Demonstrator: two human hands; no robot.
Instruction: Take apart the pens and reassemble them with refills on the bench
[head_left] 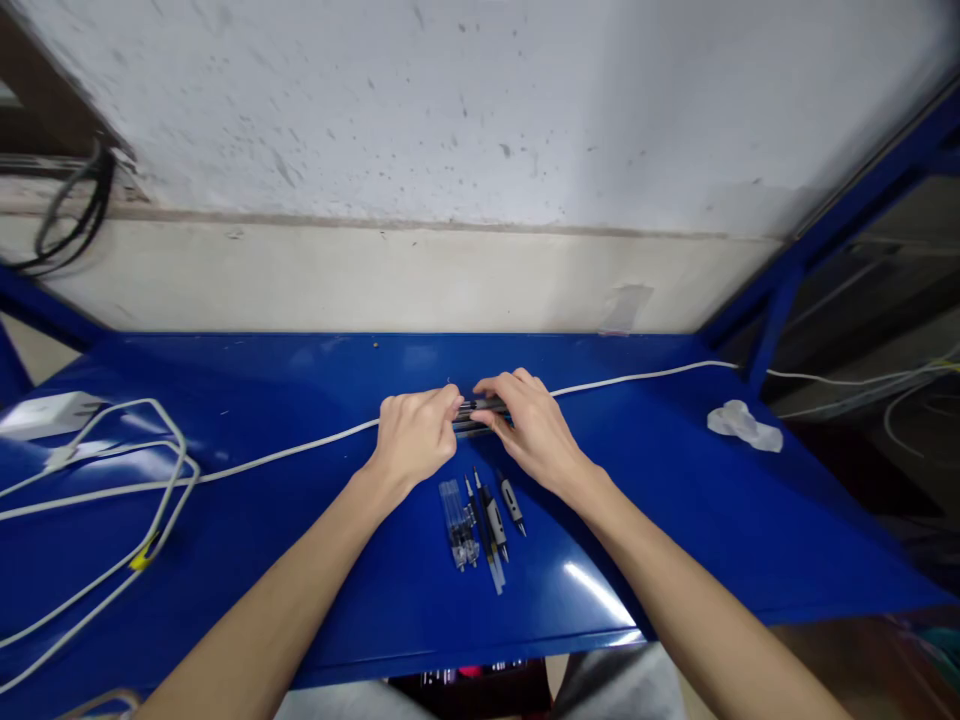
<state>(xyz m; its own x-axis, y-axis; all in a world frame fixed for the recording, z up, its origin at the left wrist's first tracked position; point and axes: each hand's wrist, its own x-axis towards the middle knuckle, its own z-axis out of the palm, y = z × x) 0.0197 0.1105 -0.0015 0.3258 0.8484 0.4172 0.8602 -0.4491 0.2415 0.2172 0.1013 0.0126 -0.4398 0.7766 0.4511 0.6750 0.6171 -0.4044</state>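
Note:
Near the middle of the blue shelf (300, 570), my left hand (416, 435) is closed, its fingertips at the end of a dark slim pen (466, 408). Facing it, my right hand (529, 425) grips the pen's other side between thumb and curled fingers. More slim parts lie under the right fingers, partly hidden. Below the hands are clear pen barrels (457, 525) side by side, dark ink refills (484, 530), and two grey pen grip sections (495, 525) with dark tips.
A white cable (300, 460) crosses the shelf behind my hands and loops at the left, near a white charger (49, 415). Crumpled white tissue (744, 425) lies at the right. Behind the shelf stands a stained wall (420, 130); blue frame posts (772, 320) flank it.

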